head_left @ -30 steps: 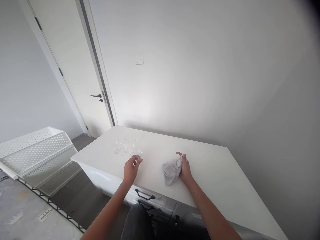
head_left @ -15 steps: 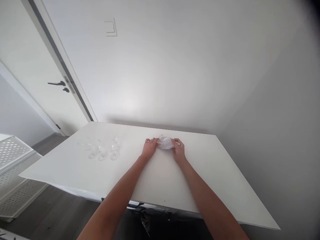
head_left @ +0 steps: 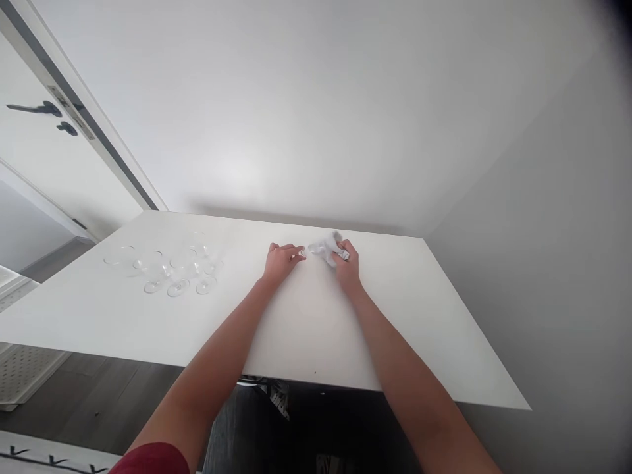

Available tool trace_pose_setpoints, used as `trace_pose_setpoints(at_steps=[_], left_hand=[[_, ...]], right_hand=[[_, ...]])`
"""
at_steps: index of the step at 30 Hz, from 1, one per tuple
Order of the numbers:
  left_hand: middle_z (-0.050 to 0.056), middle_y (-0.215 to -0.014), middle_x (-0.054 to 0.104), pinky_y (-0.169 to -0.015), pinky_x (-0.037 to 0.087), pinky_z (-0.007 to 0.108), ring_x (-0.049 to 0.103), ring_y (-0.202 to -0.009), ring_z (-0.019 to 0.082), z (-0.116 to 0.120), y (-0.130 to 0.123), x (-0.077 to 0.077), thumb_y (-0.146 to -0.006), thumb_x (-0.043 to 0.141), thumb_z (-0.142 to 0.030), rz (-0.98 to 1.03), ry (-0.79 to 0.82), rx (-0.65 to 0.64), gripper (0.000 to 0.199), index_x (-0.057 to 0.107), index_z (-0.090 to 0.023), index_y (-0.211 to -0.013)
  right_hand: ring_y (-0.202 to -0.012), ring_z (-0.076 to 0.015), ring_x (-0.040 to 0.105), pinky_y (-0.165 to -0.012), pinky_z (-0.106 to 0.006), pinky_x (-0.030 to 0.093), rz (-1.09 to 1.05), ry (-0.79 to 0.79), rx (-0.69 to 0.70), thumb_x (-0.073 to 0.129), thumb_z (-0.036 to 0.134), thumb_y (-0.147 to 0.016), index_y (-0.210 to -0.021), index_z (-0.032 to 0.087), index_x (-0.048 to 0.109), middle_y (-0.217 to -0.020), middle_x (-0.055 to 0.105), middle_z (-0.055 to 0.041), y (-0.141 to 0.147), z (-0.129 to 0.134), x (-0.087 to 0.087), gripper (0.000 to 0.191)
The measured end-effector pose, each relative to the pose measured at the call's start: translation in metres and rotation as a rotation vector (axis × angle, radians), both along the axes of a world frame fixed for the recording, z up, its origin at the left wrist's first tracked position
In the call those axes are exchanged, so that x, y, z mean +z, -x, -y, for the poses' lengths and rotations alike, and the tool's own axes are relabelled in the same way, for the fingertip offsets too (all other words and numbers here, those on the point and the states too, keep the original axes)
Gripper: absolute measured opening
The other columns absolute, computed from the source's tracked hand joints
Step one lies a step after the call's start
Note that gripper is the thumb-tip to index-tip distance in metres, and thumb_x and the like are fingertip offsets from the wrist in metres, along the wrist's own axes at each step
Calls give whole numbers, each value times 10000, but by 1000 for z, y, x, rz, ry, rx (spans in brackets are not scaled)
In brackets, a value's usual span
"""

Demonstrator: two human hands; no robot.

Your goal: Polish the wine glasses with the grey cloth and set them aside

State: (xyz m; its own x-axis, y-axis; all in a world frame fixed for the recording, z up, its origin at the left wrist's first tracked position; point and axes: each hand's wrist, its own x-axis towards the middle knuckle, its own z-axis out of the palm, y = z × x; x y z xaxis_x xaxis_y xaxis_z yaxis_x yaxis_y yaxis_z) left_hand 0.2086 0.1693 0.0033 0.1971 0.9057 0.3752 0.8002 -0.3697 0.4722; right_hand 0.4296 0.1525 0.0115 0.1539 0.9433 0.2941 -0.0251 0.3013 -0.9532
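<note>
Left hand (head_left: 282, 263) pinches one glass (head_left: 303, 252); right hand (head_left: 349, 268) fingers grip one cloth (head_left: 326, 248) against it. Left of both hands' fingers stand at least three stemmed glasses (head_left: 178, 288).

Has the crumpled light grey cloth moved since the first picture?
Yes: against the flat white tabletop, the cloth went from near the front edge to near the back edge.

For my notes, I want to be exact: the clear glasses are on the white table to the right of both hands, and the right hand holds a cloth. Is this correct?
Not quite: in the head view, the clear glasses on the white table are to the left of both the left hand and the right hand. The right hand does hold a cloth.
</note>
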Motion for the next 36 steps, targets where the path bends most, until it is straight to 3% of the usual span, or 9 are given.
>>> trace_pose_setpoints(at_steps=[3, 7, 11, 13, 16, 19, 22, 30, 36], left_hand=[[27, -1040, 825, -993, 393, 431, 655, -739, 171, 0, 2, 0, -1020, 682, -376, 15, -20, 7, 213, 837, -287, -1136], [42, -1023, 830, -933, 410, 420, 665, -729, 185, 1, 3, 0, -982, 730, -367, 23, -77, -77, 194, 843, -268, -1105], [45, -935, 814, -884, 423, 400, 652, -691, 176, 2, 5, -2, -931, 781, -369, 38, -135, -237, 183, 845, -252, -1056], [32, -877, 797, -856, 425, 392, 618, -644, 161, 3, 5, -3, -908, 798, -371, 55, -137, -292, 174, 846, -249, -1023], [21, -864, 791, -861, 436, 388, 596, -639, 156, 5, 4, -2, -900, 800, -391, 126, -119, -227, 195, 850, -250, -1024], [18, -875, 793, -882, 451, 387, 594, -650, 156, 5, 2, -1, -910, 789, -428, 180, -93, -156, 230, 854, -248, -1038], [26, -877, 792, -855, 455, 381, 589, -643, 153, 4, 2, -3, -910, 790, -407, 201, -119, -156, 223, 856, -230, -1027], [25, -839, 778, -835, 442, 391, 569, -628, 155, 6, 3, -5, -904, 795, -393, 139, -122, -234, 186, 857, -248, -1001], [24, -852, 774, -833, 443, 391, 567, -643, 157, 6, 2, -2, -918, 781, -463, 200, -101, -207, 262, 853, -247, -1046]], right_hand=[[-704, -133, 336, -670, -280, 292, 239, -85, 38, 643, 252, -818, -800, 234, 424, -760, 404, 39, 0, 2, -1, 220], [-709, -152, 421, -687, -285, 361, 176, -22, 212, 654, 285, -859, -1107, 288, 532, -874, 520, 33, -5, 6, 3, 277], [-1035, -216, 568, -962, -354, 449, 166, -11, 366, 598, 482, -997, -1354, 358, 578, -1223, 620, -20, -13, 11, 11, 379], [-1169, -242, 551, -1084, -389, 408, 226, -29, 413, 592, 554, -1011, -1340, 351, 636, -1313, 614, -29, -15, 11, 13, 389], [-1162, -250, 574, -1088, -398, 421, 179, -53, 432, 599, 596, -1008, -1276, 322, 671, -1280, 635, -38, -15, 8, 13, 390], [-1125, -242, 597, -1059, -382, 449, 97, -95, 329, 618, 610, -995, -1168, 297, 672, -1268, 641, -48, -12, 5, 10, 361], [-1167, -240, 578, -1071, -375, 446, 119, -91, 239, 629, 626, -992, -1257, 325, 649, -1341, 626, -50, -9, 6, 9, 402], [-811, -189, 531, -709, -299, 449, 42, 168, 439, 583, 697, -971, -1153, 302, 695, -951, 594, -19, -13, -1, 4, 449], [-847, -179, 558, -806, -318, 475, -116, -2, 209, 584, 621, -995, -984, 273, 642, -993, 593, -21, -14, -6, 3, 353]])
